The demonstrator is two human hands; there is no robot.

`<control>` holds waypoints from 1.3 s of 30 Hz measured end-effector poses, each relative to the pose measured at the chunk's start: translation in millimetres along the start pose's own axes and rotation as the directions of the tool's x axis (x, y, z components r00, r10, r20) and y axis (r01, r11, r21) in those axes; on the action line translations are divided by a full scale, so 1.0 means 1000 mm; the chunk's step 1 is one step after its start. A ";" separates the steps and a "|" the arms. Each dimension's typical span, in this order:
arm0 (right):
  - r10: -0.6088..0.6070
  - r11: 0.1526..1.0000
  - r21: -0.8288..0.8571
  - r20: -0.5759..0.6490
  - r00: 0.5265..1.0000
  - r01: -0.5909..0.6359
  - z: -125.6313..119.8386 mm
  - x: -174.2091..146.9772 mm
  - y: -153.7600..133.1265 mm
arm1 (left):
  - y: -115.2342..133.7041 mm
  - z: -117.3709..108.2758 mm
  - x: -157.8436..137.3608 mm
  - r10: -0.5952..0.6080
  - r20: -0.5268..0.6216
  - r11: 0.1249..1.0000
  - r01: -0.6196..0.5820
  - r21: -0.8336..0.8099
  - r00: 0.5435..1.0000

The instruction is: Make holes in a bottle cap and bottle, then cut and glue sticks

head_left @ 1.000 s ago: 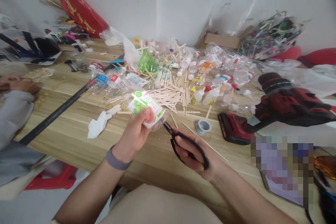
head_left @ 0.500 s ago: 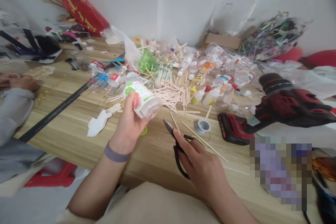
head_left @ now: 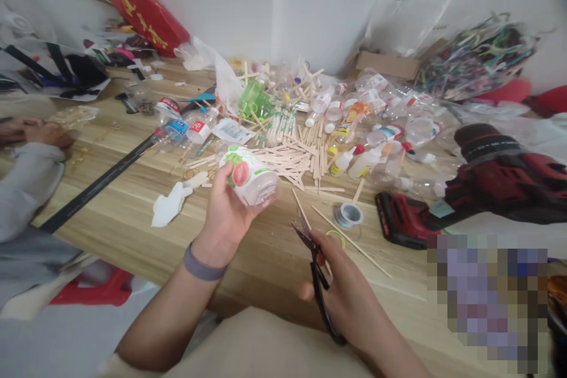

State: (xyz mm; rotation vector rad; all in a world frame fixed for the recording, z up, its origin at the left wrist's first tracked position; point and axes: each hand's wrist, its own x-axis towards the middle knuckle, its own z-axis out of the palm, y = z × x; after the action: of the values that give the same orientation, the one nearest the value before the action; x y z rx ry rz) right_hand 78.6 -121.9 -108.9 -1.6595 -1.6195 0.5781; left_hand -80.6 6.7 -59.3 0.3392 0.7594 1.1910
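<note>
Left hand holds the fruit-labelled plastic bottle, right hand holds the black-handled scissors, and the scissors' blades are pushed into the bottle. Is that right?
Not quite: the blades are not in the fruit-labelled plastic bottle. The head view shows them apart from it, over the wooden tabletop. The left hand does hold the bottle, and the right hand the black-handled scissors.

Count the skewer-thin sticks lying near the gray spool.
2: one stick runs behind the scissors and your right hand, partly hidden; the other stick slants rightward past the near side of the spool. Your hand may hide more.
</note>
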 end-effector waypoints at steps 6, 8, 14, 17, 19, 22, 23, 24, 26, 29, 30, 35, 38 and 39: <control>-0.162 0.938 -0.316 -0.037 0.986 0.142 -0.005 0.001 0.002 | -0.002 -0.001 0.002 -0.031 0.012 1.000 0.031 0.001 0.999; -0.225 0.873 -0.449 -0.028 0.974 0.189 -0.008 0.001 0.000 | -0.005 -0.001 0.004 -0.041 0.028 0.999 0.041 -0.020 0.999; -0.317 0.597 -0.771 0.026 0.948 0.220 -0.011 0.011 -0.002 | -0.013 -0.004 0.004 -0.039 0.015 0.999 0.039 -0.013 0.999; -0.290 0.523 -0.832 0.030 0.957 0.185 -0.012 0.018 -0.005 | -0.014 -0.005 0.003 -0.034 0.012 0.999 0.034 -0.002 0.999; -0.285 0.484 -0.851 0.066 0.956 0.203 -0.015 0.022 -0.009 | -0.015 -0.005 0.002 -0.034 0.012 0.999 0.034 -0.002 0.999; -0.284 0.438 -0.863 0.133 0.950 0.252 -0.021 0.027 -0.017 | -0.016 -0.005 0.001 -0.029 -0.001 0.999 0.029 0.016 1.000; -0.273 0.420 -0.868 0.156 0.949 0.264 -0.022 0.028 -0.020 | -0.016 -0.005 0.000 -0.021 -0.009 1.000 0.021 0.023 1.000; -0.256 0.400 -0.876 0.177 0.950 0.271 -0.024 0.029 -0.022 | -0.016 -0.004 0.000 -0.014 -0.013 0.999 0.014 0.032 1.000; -0.220 0.355 -0.890 0.219 0.951 0.287 -0.026 0.030 -0.026 | -0.016 -0.004 -0.001 -0.004 -0.014 0.999 0.004 0.042 1.000; -0.159 0.311 -0.900 0.268 0.950 0.305 -0.030 0.032 -0.030 | -0.016 -0.004 -0.001 -0.009 -0.010 0.999 0.010 0.043 1.000; -0.136 0.303 -0.902 0.278 0.951 0.307 -0.031 0.033 -0.032 | -0.016 -0.004 0.000 -0.012 -0.013 0.999 0.012 0.042 1.000; -0.054 0.277 -0.898 0.340 0.939 0.341 -0.037 0.039 -0.040 | -0.017 -0.004 0.000 -0.037 -0.020 0.996 0.039 0.083 0.999; -0.049 0.273 -0.895 0.354 0.934 0.353 -0.038 0.042 -0.045 | -0.018 -0.004 -0.001 -0.054 -0.029 0.994 0.056 0.089 0.998; -0.048 0.276 -0.893 0.356 0.933 0.355 -0.038 0.043 -0.046 | -0.019 -0.003 -0.001 -0.054 -0.036 0.994 0.057 0.091 0.998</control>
State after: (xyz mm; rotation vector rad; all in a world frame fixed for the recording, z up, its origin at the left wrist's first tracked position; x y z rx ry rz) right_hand 82.1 -90.0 -42.4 -2.1317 -2.6333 -0.5395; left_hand -69.9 -1.7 -72.6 0.3733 0.8494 1.1142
